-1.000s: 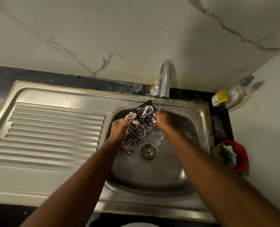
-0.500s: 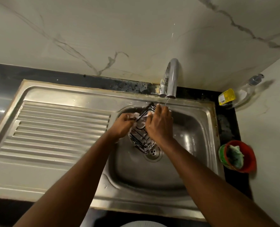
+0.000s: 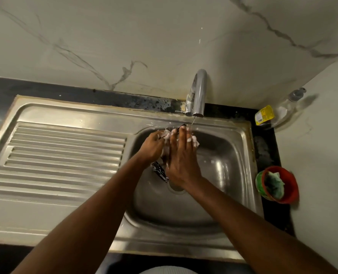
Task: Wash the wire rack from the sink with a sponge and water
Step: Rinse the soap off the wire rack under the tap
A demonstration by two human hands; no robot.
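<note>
Mid-frame, the left hand curls its fingers round the foamy edge of the wire rack, which is tilted inside the sink under the tap's thin stream. The right hand lies flat on it, fingers straight and sudsy. At right, a red bowl on the worktop holds a green sponge.

Yellow bottle label: nothing legible.

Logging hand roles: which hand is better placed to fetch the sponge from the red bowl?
Right, probably. The right hand lies flat, fingers straight, on the wire rack, nearer the sponge; the left hand grips the rack.
</note>
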